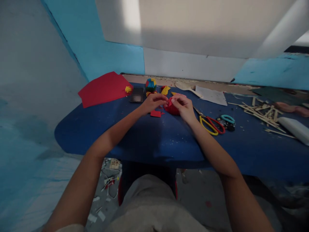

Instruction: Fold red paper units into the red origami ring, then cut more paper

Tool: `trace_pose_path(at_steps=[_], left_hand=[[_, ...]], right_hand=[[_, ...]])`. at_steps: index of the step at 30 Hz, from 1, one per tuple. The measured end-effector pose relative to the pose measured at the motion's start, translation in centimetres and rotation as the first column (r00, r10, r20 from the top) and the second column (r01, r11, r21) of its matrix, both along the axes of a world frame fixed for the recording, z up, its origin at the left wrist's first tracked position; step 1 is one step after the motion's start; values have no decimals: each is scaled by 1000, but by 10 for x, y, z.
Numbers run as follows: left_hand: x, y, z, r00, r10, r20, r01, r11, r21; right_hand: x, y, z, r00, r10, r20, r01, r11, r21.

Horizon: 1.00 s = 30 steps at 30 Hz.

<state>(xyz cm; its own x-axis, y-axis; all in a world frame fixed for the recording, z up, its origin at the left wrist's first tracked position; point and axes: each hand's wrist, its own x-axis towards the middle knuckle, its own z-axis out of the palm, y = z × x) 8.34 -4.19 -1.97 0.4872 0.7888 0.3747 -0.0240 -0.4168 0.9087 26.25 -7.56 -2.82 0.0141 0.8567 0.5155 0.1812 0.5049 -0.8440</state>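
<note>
A rounded red object (172, 109), seemingly built of folded paper, is between my hands over the blue table. My right hand (183, 106) is closed on its upper right side, thumb and fingers pressed together. At its left edge, the fingers of my left hand (154, 102) are pinched; what lies between the tips is too small to make out. Just below my left fingers lies a small red paper rectangle (155, 113), with tiny red scraps beside it. Behind the hands are yellow-and-red folded paper pieces (165, 90) and a multicoloured ball (151, 84).
A large red sheet (103, 90) and a dark flat device (137, 94) are at the left. Right of my hands lie yellow-and-red-handled scissors (212, 125), a teal-handled tool (227, 119), scattered wooden sticks (262, 112) and a white roll (294, 129). The wall rises behind the table.
</note>
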Motion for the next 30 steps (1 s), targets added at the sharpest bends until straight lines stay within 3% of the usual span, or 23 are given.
trace_pose_path(at_steps=[4, 7, 13, 20, 26, 30], left_hand=[[-6, 2, 4, 998, -43, -45, 39, 996, -79], [-8, 3, 4, 993, -96, -64, 90, 992, -88], [-11, 3, 6, 987, -93, -132, 84, 994, -73], [-12, 2, 8, 963, 26, -270, 6, 993, 116], [-9, 6, 3, 956, 220, -194, -169, 953, 250], [-10, 5, 5, 938, 216, -270, -120, 936, 332]], right_hand=[[2, -6, 3, 995, 65, 80, -65, 998, -2], [2, -6, 3, 991, 71, 113, -74, 997, 19], [6, 0, -2, 985, 77, 156, -88, 994, 62], [8, 3, -5, 970, 108, 218, -122, 991, 49], [6, 5, -10, 976, 110, 186, -114, 993, 10], [4, 7, -14, 977, 63, 206, -76, 996, 54]])
